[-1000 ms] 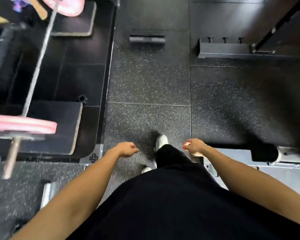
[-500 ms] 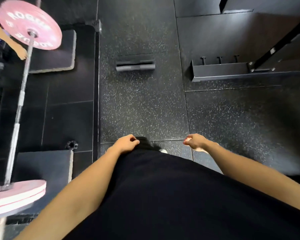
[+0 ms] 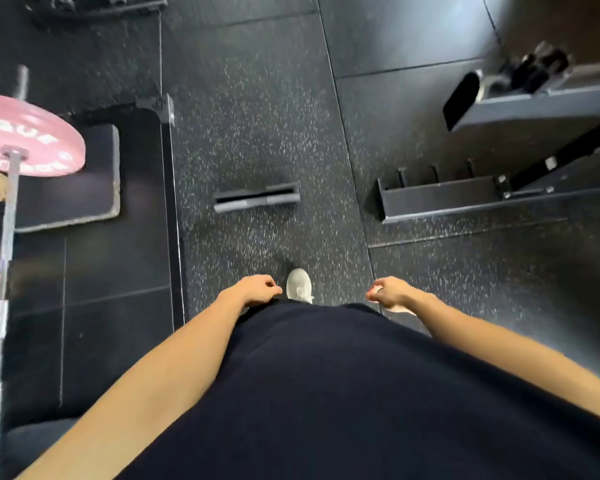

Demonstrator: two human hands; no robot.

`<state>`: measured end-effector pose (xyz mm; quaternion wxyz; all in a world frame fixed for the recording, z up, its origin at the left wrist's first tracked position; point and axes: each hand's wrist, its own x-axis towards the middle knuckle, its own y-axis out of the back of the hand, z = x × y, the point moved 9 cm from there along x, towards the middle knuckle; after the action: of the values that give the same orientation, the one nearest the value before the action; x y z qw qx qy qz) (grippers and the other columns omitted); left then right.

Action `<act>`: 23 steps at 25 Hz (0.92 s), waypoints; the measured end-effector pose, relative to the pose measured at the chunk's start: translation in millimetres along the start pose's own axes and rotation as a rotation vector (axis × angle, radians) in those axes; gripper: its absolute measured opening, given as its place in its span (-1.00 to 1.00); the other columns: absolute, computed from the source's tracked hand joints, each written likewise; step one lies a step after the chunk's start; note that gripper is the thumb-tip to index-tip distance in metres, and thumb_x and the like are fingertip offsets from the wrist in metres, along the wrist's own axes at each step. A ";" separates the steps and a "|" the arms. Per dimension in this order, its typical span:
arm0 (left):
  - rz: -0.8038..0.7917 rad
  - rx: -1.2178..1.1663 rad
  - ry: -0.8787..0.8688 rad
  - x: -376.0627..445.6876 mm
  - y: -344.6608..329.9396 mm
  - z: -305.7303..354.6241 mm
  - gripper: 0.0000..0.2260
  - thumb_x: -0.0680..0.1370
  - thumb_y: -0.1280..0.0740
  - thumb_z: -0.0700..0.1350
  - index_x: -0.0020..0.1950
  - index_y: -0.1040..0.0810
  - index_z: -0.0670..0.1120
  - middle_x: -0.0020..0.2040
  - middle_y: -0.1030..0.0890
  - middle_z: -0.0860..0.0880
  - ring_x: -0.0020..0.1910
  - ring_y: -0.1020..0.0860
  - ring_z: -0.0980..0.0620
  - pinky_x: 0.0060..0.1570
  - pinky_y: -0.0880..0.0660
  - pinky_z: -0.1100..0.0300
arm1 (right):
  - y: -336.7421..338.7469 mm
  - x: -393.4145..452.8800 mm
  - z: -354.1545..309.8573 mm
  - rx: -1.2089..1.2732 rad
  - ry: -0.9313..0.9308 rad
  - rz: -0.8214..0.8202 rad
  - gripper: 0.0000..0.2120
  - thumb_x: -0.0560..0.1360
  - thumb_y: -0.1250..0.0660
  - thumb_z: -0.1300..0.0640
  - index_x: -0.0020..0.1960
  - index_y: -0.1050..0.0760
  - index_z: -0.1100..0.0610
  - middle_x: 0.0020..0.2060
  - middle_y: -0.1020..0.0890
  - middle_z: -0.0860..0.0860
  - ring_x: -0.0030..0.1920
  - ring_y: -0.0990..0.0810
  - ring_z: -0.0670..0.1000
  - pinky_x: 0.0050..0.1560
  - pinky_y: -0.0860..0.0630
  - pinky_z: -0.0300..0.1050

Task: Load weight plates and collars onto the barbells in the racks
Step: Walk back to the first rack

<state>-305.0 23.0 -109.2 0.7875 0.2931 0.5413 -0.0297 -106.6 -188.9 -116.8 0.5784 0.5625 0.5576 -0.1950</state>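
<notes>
Head view: my left hand and right hand hang loosely curled (holding nothing), pink plate far left.

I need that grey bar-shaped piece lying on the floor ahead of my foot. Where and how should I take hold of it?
Probably around its middle, from above. The grey bar-shaped piece lies flat and crosswise on the speckled floor, long sides clear, so fingers could close across its narrow width. Both hands look empty; either should serve. Blur hides its exact shape.
</notes>
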 end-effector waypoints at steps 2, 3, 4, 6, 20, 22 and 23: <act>0.006 0.027 -0.008 26.1 68.6 16.6 -0.65 0.62 -0.22 0.10 0.31 -0.52 -0.05 0.36 -0.51 -0.07 0.31 -0.46 -0.08 0.26 -0.35 0.13 | 69.4 24.6 -29.3 0.056 0.013 0.079 -0.72 0.54 -0.30 0.04 0.17 -0.56 0.18 0.18 -0.62 0.12 0.19 -0.56 0.14 0.11 -0.44 -0.12; 0.003 0.045 -0.009 37.0 98.2 26.4 -0.64 0.62 -0.22 0.10 0.31 -0.51 -0.05 0.35 -0.52 -0.08 0.30 -0.47 -0.09 0.25 -0.36 0.13 | 99.5 36.0 -43.3 0.080 0.022 0.102 -0.72 0.54 -0.30 0.04 0.17 -0.56 0.17 0.18 -0.62 0.11 0.19 -0.56 0.13 0.13 -0.44 -0.12; 0.000 0.062 -0.011 50.2 123.2 36.1 -0.65 0.62 -0.22 0.11 0.31 -0.51 -0.05 0.34 -0.52 -0.08 0.29 -0.47 -0.09 0.24 -0.36 0.12 | 125.2 48.6 -55.1 0.100 0.026 0.111 -0.71 0.54 -0.30 0.04 0.17 -0.56 0.17 0.18 -0.61 0.10 0.19 -0.56 0.12 0.14 -0.43 -0.13; -0.037 0.070 -0.016 75.1 160.9 52.8 -0.65 0.62 -0.22 0.10 0.30 -0.52 -0.05 0.33 -0.53 -0.07 0.27 -0.48 -0.08 0.22 -0.37 0.12 | 165.6 74.0 -76.0 0.078 0.044 0.090 -0.70 0.55 -0.29 0.03 0.18 -0.55 0.18 0.19 -0.61 0.11 0.21 -0.55 0.13 0.16 -0.43 -0.12; 0.185 -0.170 -0.032 288.8 527.0 254.4 -0.77 0.56 -0.27 0.15 0.18 -0.50 0.12 0.25 -0.54 0.00 0.23 -0.48 -0.05 0.18 -0.33 0.13 | 557.1 276.0 -119.8 0.084 0.021 0.048 -0.66 0.60 -0.23 0.08 0.25 -0.51 0.28 0.23 -0.58 0.20 0.25 -0.53 0.18 0.06 -0.44 -0.13; 0.141 -0.135 -0.042 324.0 566.8 290.3 -0.75 0.55 -0.27 0.16 0.17 -0.49 0.11 0.19 -0.52 0.02 0.18 -0.47 -0.04 0.16 -0.34 0.11 | 598.0 298.4 -115.9 0.076 0.016 0.046 -0.66 0.60 -0.22 0.06 0.24 -0.53 0.27 0.23 -0.58 0.20 0.24 -0.53 0.18 0.13 -0.45 -0.09; 0.099 -0.073 -0.041 343.2 582.6 304.4 -0.74 0.53 -0.27 0.18 0.15 -0.51 0.11 0.20 -0.53 0.04 0.17 -0.48 -0.03 0.19 -0.37 0.09 | 615.3 308.8 -113.5 0.073 0.005 0.035 -0.66 0.60 -0.22 0.05 0.23 -0.54 0.26 0.23 -0.58 0.19 0.23 -0.53 0.17 0.17 -0.45 -0.08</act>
<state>302.7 447.0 -84.0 0.8090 0.2898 0.5109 0.0229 463.1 212.8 -88.2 0.5595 0.5935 0.5416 -0.2036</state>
